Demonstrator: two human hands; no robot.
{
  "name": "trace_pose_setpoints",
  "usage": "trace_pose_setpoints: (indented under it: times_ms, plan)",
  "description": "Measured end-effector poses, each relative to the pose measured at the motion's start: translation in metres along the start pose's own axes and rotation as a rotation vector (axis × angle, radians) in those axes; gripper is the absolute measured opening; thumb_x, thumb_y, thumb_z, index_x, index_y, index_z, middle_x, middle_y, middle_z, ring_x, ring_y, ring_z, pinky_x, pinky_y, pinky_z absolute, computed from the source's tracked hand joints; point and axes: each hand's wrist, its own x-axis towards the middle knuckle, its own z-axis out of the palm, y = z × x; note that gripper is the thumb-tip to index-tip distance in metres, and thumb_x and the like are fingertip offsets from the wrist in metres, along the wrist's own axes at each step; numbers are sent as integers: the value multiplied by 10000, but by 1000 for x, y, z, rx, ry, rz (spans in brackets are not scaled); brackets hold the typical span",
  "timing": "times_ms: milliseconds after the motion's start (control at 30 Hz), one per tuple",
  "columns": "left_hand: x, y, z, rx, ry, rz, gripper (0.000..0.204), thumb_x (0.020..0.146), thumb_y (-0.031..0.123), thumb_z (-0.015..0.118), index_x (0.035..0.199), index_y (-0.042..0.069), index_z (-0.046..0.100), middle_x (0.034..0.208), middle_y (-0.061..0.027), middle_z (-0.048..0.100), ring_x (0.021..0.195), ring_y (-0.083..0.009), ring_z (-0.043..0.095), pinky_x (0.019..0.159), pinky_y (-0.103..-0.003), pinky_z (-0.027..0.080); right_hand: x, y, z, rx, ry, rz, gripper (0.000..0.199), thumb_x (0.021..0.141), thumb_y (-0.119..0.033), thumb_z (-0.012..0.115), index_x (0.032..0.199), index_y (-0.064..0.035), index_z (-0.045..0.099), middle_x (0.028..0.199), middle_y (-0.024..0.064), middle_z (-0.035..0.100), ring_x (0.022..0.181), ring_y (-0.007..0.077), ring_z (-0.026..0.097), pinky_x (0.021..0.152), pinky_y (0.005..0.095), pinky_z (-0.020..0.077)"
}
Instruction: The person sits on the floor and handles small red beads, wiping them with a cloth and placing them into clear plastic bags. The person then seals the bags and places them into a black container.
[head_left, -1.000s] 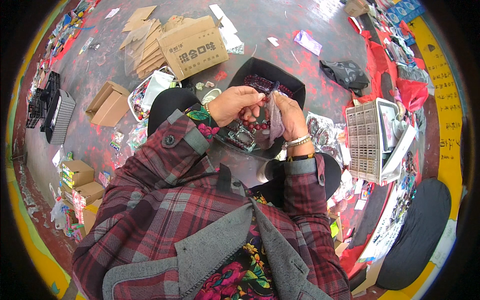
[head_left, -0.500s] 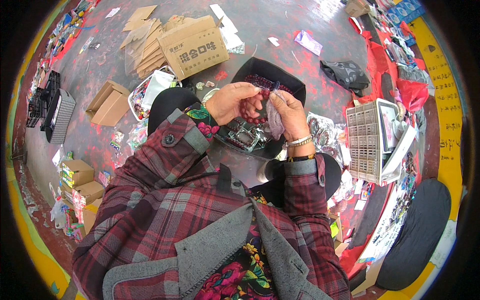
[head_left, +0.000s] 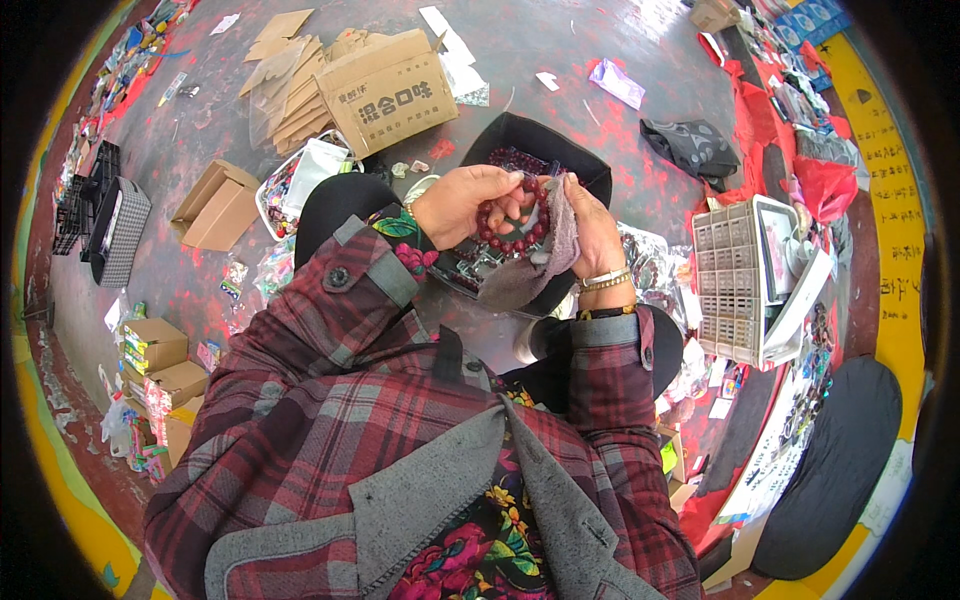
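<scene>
Head view, left to right: small cardboard boxes (head_left: 152, 343) sit on the floor (head_left: 200, 120) at far left, a larger printed carton (head_left: 388, 90) farther off. Near the middle, the left hand (head_left: 462, 203) is closed on a dark red bead bracelet (head_left: 512, 212), raised above a black tray (head_left: 550, 150). Just right, the right hand (head_left: 592, 232) pinches a clear plastic bag (head_left: 545, 262) that touches the beads; whether they are partly inside it is hard to tell. A white slatted basket (head_left: 728, 280) stands at right.

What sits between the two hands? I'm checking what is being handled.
In the head view, a dark red bead bracelet spans between left hand and right hand, beside a small clear bag.
</scene>
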Motion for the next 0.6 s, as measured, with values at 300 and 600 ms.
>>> trace_pose_setpoints:
  times_ms: [300, 600]
  plan:
    - [1, -1, -1, -61, -26, -51, 248, 918, 250, 490, 899, 23, 588, 736, -48, 596, 617, -125, 553, 587, -246, 462, 6, 15, -10, -125, -24, -169, 175, 888, -186, 557, 944, -26, 600, 821, -11, 596, 712, 61, 527, 628, 208, 425]
    - [-1, -1, 7, 165, -11, -72, 182, 907, 200, 507, 866, 31, 560, 716, -45, 589, 612, -106, 557, 558, -231, 456, 3, 11, -9, -436, -5, -194, 231, 909, -233, 522, 867, -26, 616, 728, -5, 587, 658, 61, 499, 586, 208, 402]
